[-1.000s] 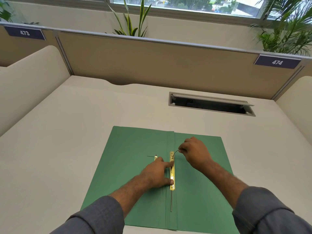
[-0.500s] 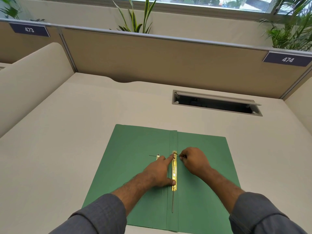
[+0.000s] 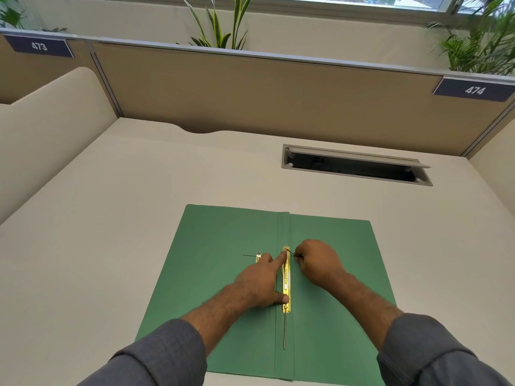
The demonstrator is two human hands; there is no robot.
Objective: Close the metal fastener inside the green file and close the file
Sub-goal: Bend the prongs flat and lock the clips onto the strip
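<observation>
the left hand lies flat on the file, forefinger stretched up to the far end of the brass bar and thumb pressed at its near end, so it is pinning the bar down rather than gripping anything. the right hand sits just beside the bar's far end with its fingers curled in, pinching the thin metal prong that rises there and bending it toward the bar. a second prong already lies flat along the fold, running out from the near end of the bar toward the person. a small brass piece with a thin wire sticking out sits on the left flap, just beside the left knuckles; what it is cannot be told.

the green file lies open and flat on the pale desk, fold running away from the person, near the front edge. beyond it is a cable slot set in the desk, then the partition with number plates and plants behind.

the prong looks thin and springy, likely to bend easily but spring back, so it is best taken near its tip and pressed down flat while the bar is held. the file looks like light, thin card that would flop and slide; the outer edge of one flap seems the place to lift it for folding over.
</observation>
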